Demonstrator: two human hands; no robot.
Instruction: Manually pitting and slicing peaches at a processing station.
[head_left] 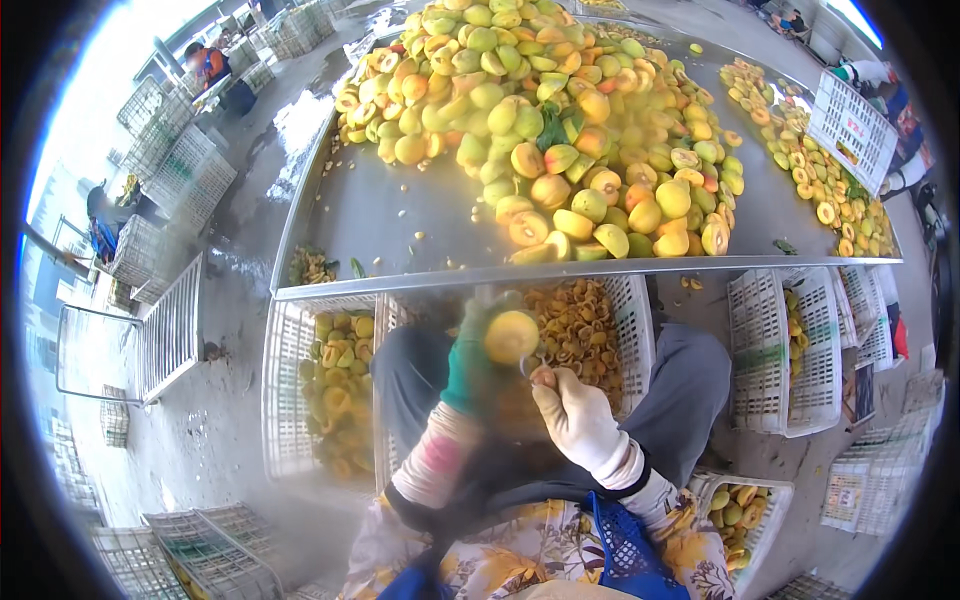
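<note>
From the head view I see my left hand [470, 365], in a green glove, closed around a yellow fruit half [511, 336]. My right hand [572, 415], in a white glove, is closed on a small tool I can't make out, touching the fruit's lower right. Just beyond the grip sits a white crate [632, 330] of pits, and above it the metal table [400, 225] piled with fruit.

Yellow halved fruit [511, 336], round, cut face up, above basket.
</note>
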